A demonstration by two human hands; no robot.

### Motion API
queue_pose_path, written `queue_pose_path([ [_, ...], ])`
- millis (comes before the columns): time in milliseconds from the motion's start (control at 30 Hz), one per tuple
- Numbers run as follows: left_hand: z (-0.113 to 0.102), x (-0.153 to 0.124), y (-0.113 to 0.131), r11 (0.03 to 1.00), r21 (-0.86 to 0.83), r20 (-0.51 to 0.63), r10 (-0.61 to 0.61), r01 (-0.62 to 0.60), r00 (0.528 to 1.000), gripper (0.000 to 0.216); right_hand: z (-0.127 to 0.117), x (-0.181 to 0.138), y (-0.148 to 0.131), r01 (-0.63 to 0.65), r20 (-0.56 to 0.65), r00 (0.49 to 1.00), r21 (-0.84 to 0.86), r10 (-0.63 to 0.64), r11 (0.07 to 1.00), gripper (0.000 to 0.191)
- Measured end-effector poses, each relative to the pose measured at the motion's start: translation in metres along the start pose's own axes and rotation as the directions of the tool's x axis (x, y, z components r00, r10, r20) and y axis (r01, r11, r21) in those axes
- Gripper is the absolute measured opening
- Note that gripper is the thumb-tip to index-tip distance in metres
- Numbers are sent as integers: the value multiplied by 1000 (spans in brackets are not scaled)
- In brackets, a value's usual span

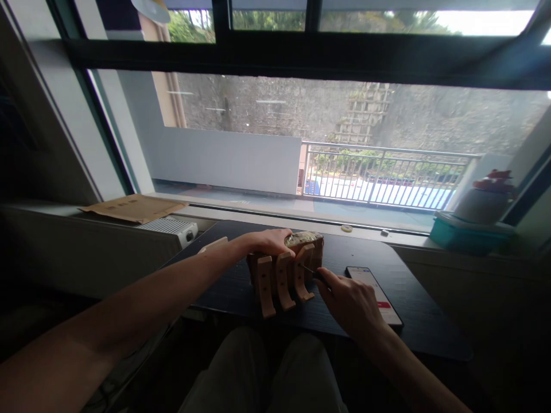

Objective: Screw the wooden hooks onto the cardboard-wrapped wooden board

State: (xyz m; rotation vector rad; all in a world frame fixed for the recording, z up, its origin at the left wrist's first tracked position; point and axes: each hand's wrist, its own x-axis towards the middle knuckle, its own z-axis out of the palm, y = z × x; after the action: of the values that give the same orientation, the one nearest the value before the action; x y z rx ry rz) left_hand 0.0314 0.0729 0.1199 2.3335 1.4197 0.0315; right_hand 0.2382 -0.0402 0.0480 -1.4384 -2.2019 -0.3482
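Hooks (283,281) near table (411,298) edge — phone (379,292) flanks right hand (355,298).

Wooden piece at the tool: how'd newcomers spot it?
On the dark table, find the brown block beneath the left hand. Three curved wooden pieces line its near side. Yours is the rightmost piece, the only one the thin tool points at.

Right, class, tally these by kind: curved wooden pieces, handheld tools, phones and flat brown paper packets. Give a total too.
Curved wooden pieces: 3
Dark-handled tool, in the right hand: 1
Phone: 1
Flat brown paper packet: 1
Total: 6
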Motion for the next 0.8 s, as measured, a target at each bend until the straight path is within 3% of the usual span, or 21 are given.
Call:
queue_pose_path([
  [100, 0, 1, -1, 1000, -5, 1, -1, 1, 1000, 65, 3, -1, -4, -31, 0, 1000, -9, 31, 999, 28],
  [300, 2, 2, -1, 1000, -1, -6, -11, 11, 1000, 65, 13, -4, -7, 103, -64, 991, -181, -116, 978, 25],
  [367, 2, 1, 1, 1000, 1, -6, -6, 6, 1000, 65, 15, -4, -6, 70, -78, 994, -112, -79, 991, 25],
  [467, 2, -1, 3, 1000, 10, -14, 1, -1, 1000, 66, 21, -5, -5, -122, -63, 989, 177, 134, 977, 29],
  [533, 3, -2, 4, 1000, 20, -23, 1, -1, 1000, 66, 26, -6, -4, -272, 20, 957, 420, 291, 866, 34],
  [600, 3, -3, 6, 1000, 29, -28, 1, 0, 1000, 65, 28, -6, -2, -359, 130, 927, 579, 352, 732, 40],
  [667, 2, -4, 6, 999, 36, -31, -1, 2, 1000, 64, 26, -6, -1, -384, 192, 920, 615, 342, 688, 42],
  [800, 1, -3, 5, 999, 32, -26, -7, 8, 1000, 63, 12, -6, -2, -325, 125, 945, 454, 302, 830, 32],
])
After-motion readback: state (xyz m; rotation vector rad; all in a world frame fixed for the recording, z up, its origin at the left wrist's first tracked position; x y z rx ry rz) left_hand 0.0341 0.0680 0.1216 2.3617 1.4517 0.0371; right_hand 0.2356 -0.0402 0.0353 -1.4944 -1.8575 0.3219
